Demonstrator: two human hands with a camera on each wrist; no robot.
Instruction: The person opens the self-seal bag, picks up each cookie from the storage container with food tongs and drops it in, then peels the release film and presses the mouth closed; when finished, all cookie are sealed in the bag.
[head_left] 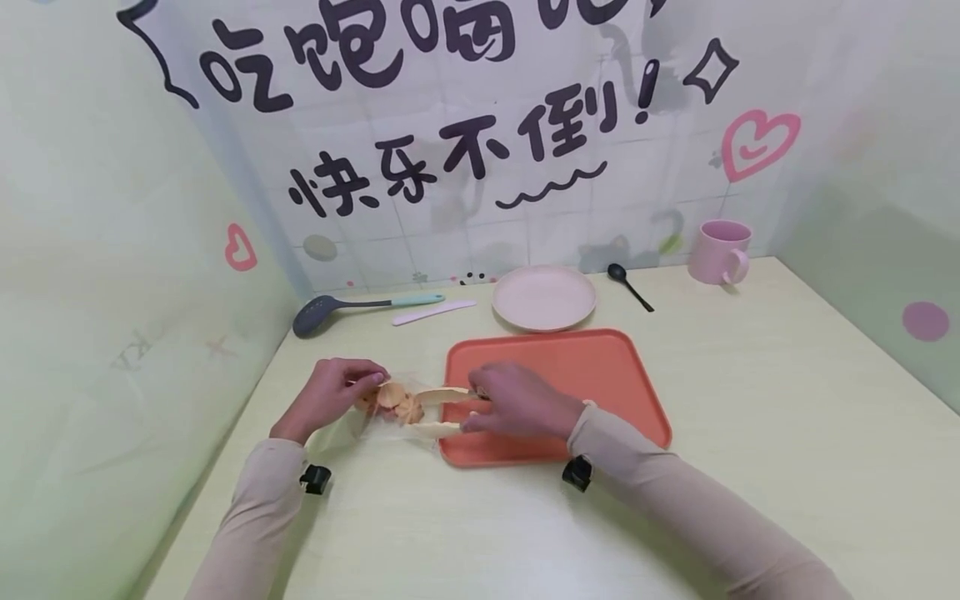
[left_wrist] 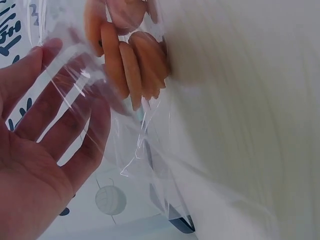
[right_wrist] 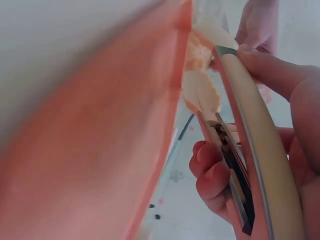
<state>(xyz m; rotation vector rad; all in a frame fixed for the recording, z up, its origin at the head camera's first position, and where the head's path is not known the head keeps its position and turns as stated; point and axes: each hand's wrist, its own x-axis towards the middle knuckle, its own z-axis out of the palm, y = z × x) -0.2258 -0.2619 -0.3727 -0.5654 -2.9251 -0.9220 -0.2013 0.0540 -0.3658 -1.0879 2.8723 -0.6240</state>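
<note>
My left hand (head_left: 330,395) pinches a clear plastic bag (left_wrist: 132,145) at its upper side. Inside the bag lie several golden-brown cookies (head_left: 406,407), some with ridged, flower-like edges. The left wrist view shows them stacked on edge, behind the plastic (left_wrist: 125,67). My right hand (head_left: 521,402) grips a pair of cream tongs (head_left: 442,395) with fingers and thumb on its two arms. The tongs' spread, scalloped tips reach left to the cookies at the bag's mouth. In the right wrist view the tongs (right_wrist: 267,150) run along the hand toward the bag.
An orange-red tray (head_left: 600,375) lies under the right hand. Along the back wall are a slotted spoon (head_left: 318,315) with a mint handle, a lilac knife (head_left: 433,312), a pink plate (head_left: 544,297), a black spoon (head_left: 630,287) and a pink mug (head_left: 717,252).
</note>
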